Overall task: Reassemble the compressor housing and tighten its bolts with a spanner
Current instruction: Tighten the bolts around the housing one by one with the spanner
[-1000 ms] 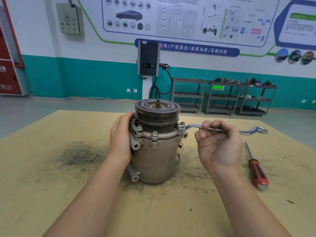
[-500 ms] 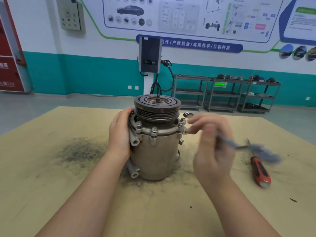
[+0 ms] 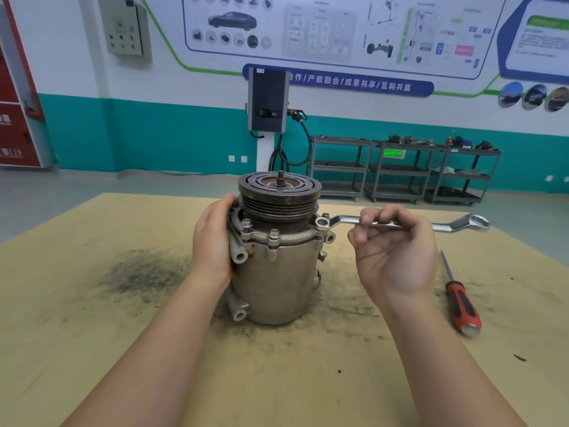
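A grey metal compressor [image 3: 278, 282] stands upright on the tan table [image 3: 92, 349], its dark grooved pulley on top. Several bolts ring its flange. My left hand [image 3: 212, 241] grips the compressor's left side at the flange. My right hand [image 3: 391, 251] pinches the shank of a silver ring spanner [image 3: 452, 225], palm turned up. The spanner lies level, and its left ring sits over a bolt [image 3: 322, 222] on the flange's right edge.
A red-and-black screwdriver [image 3: 460, 300] lies on the table to the right of my right hand. Dark grime stains the table left of the compressor. Metal shelf carts [image 3: 400, 171] and a wall charger [image 3: 268, 100] stand far behind.
My right hand swung the spanner off the bolt and down toward the screwdriver, then brought it back; its ring sits on the right flange bolt again. My left hand kept its hold.
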